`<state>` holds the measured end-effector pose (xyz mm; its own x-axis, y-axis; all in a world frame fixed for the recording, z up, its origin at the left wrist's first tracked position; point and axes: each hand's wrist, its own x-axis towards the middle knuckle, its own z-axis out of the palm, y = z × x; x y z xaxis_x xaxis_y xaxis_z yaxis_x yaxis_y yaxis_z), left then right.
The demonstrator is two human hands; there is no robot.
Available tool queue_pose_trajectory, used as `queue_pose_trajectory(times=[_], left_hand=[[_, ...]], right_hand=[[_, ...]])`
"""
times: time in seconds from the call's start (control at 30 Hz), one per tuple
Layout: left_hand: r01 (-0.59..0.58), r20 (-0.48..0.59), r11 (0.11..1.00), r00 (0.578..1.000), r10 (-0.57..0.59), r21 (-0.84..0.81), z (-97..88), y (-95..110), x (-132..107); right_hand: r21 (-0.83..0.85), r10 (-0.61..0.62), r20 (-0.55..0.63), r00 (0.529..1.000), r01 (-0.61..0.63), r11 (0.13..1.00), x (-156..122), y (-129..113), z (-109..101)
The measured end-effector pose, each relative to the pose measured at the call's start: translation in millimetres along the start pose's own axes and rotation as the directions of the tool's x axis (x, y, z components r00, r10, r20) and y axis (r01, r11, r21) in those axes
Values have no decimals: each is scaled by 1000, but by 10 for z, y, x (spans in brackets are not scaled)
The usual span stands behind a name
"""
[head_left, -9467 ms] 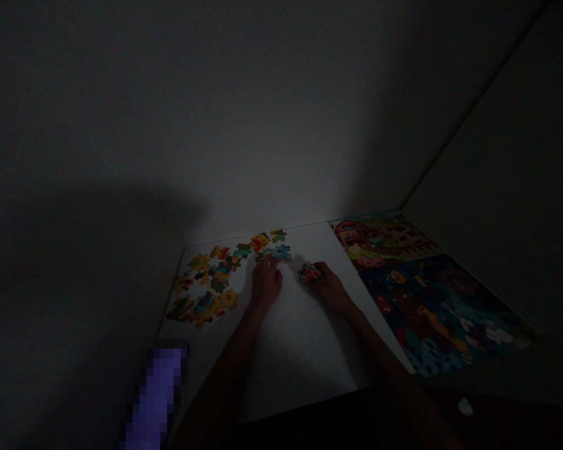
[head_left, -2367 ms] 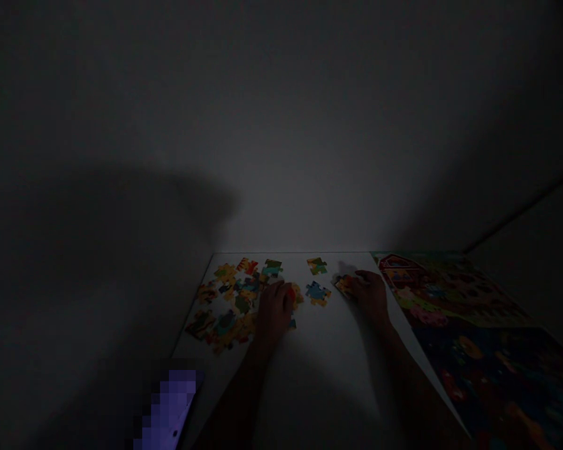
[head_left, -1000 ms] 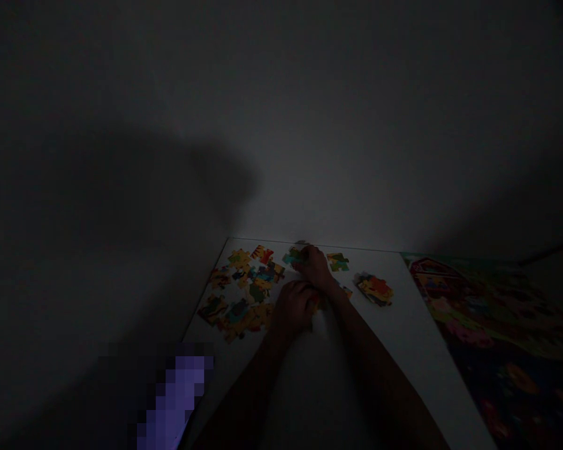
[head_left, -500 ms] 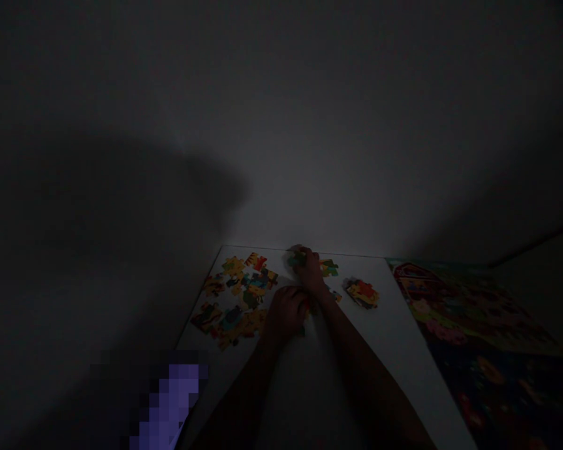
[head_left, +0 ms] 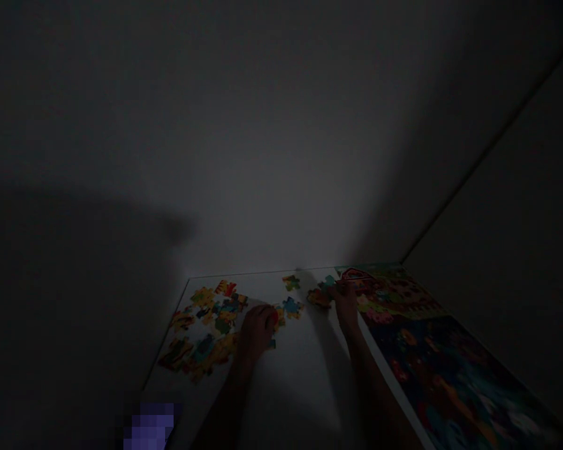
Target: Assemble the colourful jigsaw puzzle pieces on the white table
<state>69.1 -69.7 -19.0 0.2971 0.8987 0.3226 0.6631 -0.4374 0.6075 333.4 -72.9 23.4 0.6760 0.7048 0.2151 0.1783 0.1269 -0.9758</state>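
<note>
Pinching teal knob-edged puzzle piece [head_left: 327, 282] in clamped fingers of right hand [head_left: 346, 303], right by a low stack of flat orange-and-yellow pieces [head_left: 318, 299] on smooth white surface [head_left: 300, 381]. Holding left hand [head_left: 256, 328] low, fingers curled and close together at a red-and-yellow piece [head_left: 278, 317], cannot tell if gripping or only touching. Visible between hands: round-tabbed blue piece [head_left: 291, 306] and small green piece [head_left: 291, 282]; at left, jumbled overlapping pieces [head_left: 223, 322]; at right, flat farm-print panel [head_left: 403, 294] and dark blue panel [head_left: 436, 369]; behind, plain pale wall [head_left: 263, 156].
</note>
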Motion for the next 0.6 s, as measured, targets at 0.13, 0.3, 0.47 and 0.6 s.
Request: queue_pose_trajectory(times=[0.13,0.3,0.47,0.6], left_hand=[[6,-10,1000,1000,-6,1,4,-2,2],[5,-2,1000,1000,-5,6,18,-37,-1],[-10,-6,1000,1000,10,-8,38,-56,3],[15,-47,1000,999,-16,-13,31,-15,-13]], right_hand=[[0,-4,-32,999,4,1000,19,53,-137],[-6,1,-23,1000,-1,1000,-63,140,48],[-16,9,-64,998,-10,1000,-108,213,57],[-9,22,-61,998,-23,1000,-118,208,25]])
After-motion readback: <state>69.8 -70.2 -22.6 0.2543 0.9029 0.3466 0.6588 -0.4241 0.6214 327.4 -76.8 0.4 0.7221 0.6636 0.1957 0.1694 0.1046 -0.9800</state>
